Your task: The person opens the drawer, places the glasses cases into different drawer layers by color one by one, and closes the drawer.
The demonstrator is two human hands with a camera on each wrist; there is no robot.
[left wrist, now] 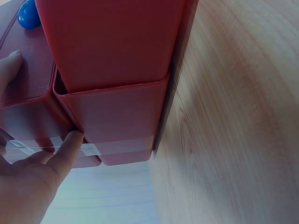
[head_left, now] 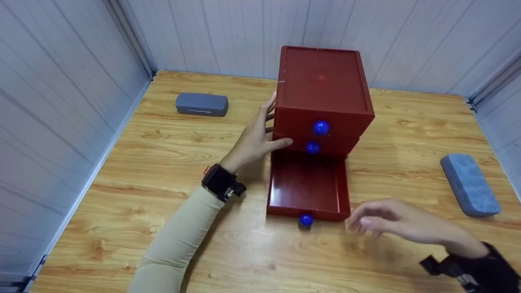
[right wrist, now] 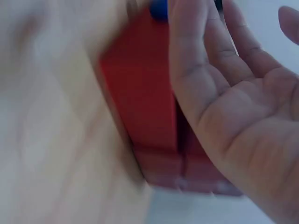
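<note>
The red plastic three-drawer cabinet (head_left: 323,97) is steadied by the flat left hand (head_left: 256,140); its bottom drawer (head_left: 308,187) is pulled out, the empty right hand (head_left: 390,221) released beside it.

On my wooden table (head_left: 163,162), a dark grey case (head_left: 201,104) lies near the far left corner. A light blue-grey case (head_left: 469,184) lies close to the right edge, turned at an angle. Pale panelled walls (head_left: 61,101) stand around the table.

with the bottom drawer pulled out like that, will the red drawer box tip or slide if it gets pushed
The red drawer box stands tall and narrow, so it may tip forward with its bottom drawer extended. It looks like stiff, glossy plastic, probably light, so it could slide on the smooth wooden table. The left hand braces its side.
</note>
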